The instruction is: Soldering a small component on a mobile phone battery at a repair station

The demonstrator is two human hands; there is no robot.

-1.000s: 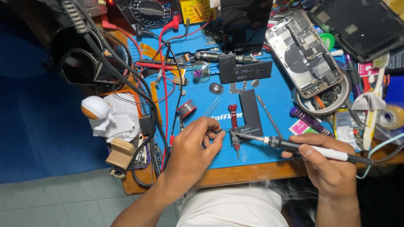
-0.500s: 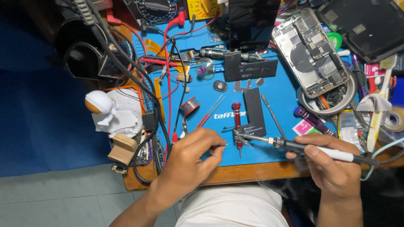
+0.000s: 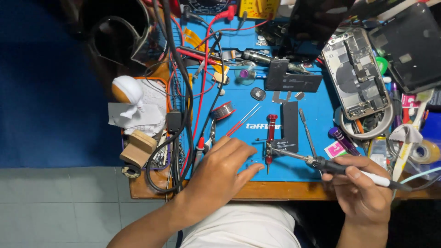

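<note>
Right now a soldering iron [image 3: 349, 170] is gripped by closed fingers of the right hand [image 3: 363, 195], tip set on a small part [image 3: 268, 148] beside the red screwdriver [image 3: 271, 138]. The left hand [image 3: 220, 172] is pressed open on the blue mat [image 3: 239, 98], nothing held. Work is underway, unfinished.

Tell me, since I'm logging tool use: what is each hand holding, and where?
Right hand holds a soldering iron by its black-and-white handle. Left hand rests on the blue mat; whether its fingers pinch anything cannot be told.
</note>
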